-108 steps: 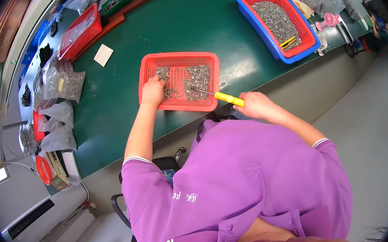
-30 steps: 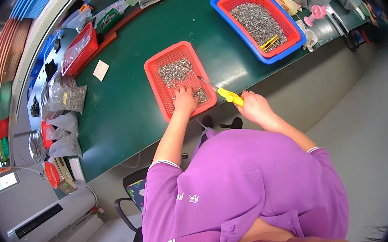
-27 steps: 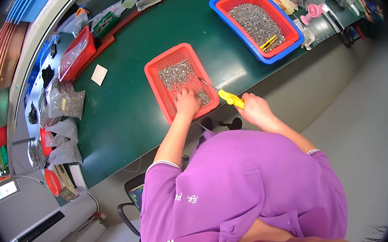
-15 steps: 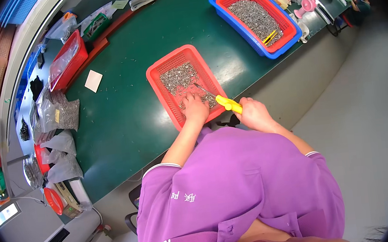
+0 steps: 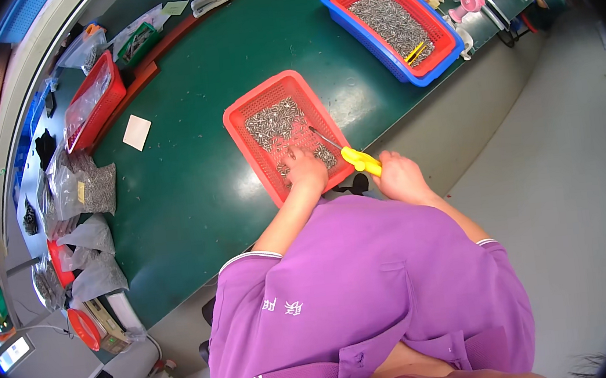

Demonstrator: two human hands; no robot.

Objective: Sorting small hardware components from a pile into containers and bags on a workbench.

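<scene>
- At the far left of the green table (image 5: pixel 193 200) we see clear bags of small metal parts (image 5: pixel 89 189) and a red bin (image 5: pixel 90 100) near the table's back edge, with a white card (image 5: pixel 137 132) lying apart from them.
- Near the front edge in the middle sits our red mesh tray (image 5: pixel 237 126), a shallow latticed rectangle holding a loose grey heap of small metal pieces (image 5: pixel 274 125).
- Our left hand (image 5: pixel 306 172) rests inside the tray's near end, fingers curled down onto the pieces.
- Our right hand (image 5: pixel 398 177) is closed around a yellow-handled tool (image 5: pixel 359 159) whose thin metal tip reaches into the tray.
- At the far right stands a blue crate (image 5: pixel 344 15) holding a red basket of similar pieces.
</scene>
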